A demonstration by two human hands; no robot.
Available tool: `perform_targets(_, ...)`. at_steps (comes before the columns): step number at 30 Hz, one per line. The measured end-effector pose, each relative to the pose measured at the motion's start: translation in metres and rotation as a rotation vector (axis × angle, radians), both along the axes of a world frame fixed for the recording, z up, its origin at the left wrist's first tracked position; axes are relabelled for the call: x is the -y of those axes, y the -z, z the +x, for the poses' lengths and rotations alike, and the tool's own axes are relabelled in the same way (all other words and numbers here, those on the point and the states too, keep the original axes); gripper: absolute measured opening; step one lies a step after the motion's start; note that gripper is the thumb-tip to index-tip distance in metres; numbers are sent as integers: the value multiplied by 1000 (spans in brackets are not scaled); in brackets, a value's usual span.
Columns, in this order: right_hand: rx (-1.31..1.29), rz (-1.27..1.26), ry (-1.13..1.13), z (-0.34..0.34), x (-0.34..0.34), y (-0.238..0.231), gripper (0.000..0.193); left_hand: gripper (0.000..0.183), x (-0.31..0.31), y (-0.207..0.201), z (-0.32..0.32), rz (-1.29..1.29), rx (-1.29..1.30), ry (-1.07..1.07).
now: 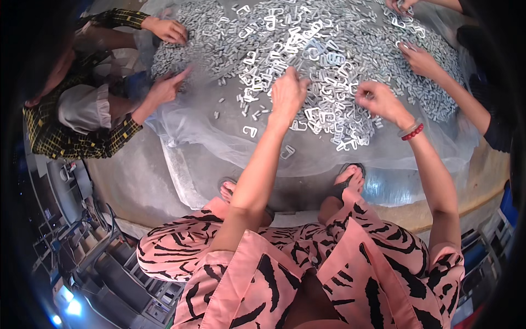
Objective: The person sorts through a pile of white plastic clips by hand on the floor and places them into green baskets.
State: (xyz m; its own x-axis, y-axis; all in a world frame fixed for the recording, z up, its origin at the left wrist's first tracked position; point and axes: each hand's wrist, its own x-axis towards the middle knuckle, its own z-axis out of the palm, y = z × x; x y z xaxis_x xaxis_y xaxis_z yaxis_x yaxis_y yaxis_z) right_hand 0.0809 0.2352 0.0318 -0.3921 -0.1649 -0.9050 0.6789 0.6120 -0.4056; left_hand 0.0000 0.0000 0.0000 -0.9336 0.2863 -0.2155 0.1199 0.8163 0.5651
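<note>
My left hand (288, 97) is closed, fingertips pressed together over a heap of white hook-shaped pieces (329, 118). What it pinches, if anything, is hidden behind the fingers. To its right, my right hand (381, 102) hovers at the right side of the same heap, thumb and fingers curled together; any small piece in them is too small to make out. A red bead bracelet (412, 132) circles that wrist. Around and beyond the hooks spread a great many small grey pieces (216, 52). One loose hook (287, 152) lies nearer to me.
A translucent plastic sheet (213, 134) lies under the pieces. A co-worker's hands (166, 88) reach in from the left, below a checked sleeve (120, 17). Another person's hand (421, 59) works at the right edge. My sandalled feet (350, 178) rest at the near side.
</note>
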Motion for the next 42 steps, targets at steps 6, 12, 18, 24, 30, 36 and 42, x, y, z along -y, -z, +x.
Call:
perform_targets(6, -1093, 311, -415, 53, 29, 26, 42, 20, 17, -35, -3, 737, 312, -55)
perform_targets(12, -543, -420, 549, 6, 23, -1, 30, 21, 27, -56, 9, 1187, 799, -106)
perform_targets(18, -176, -673, 962, -4, 5, 8, 37, 29, 28, -36, 20, 1028, 920, 33)
perform_targets(24, -492, -384, 697, -1, -4, 17, 34, 44, 9, 1, 65, -89, 73, 420)
perform_targets(30, -1137, 230, -14, 7, 25, 9, 45, 33, 19, 21, 63, -39, 78, 429)
perform_targets(36, -1100, 156, 30, -8, 22, 14, 18, 25, 21, -44, 28, 654, 617, 227)
perform_targets(42, -953, 150, 17, -11, 30, 1, 44, 21, 29, -56, 13, 1474, 999, -49)
